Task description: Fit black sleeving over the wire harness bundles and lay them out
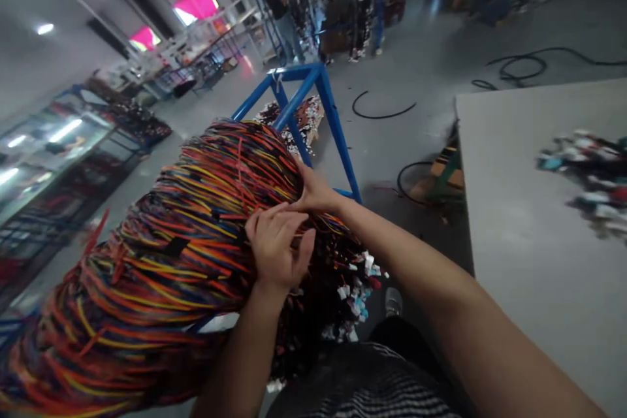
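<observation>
A thick pile of wire harnesses [196, 209], in red, orange, yellow and dark wires, hangs over a blue metal frame [333, 124]. My left hand [279, 245] lies against the top of the pile, its fingers bent loosely and its thumb held apart. Just beyond it, my right hand [316, 191] curls round wires at the pile's right end. The right fingertips are partly hidden by the wires. White and blue connectors [355, 300] dangle from the dark wire ends, close to my body.
To the right stands a pale table [519, 209] with blurred connectors and wires [592, 176] on it. Black hoses [524, 68] lie on the grey floor. A person [284, 10] stands near racks at the back. Lit workbenches [53, 157] line the left.
</observation>
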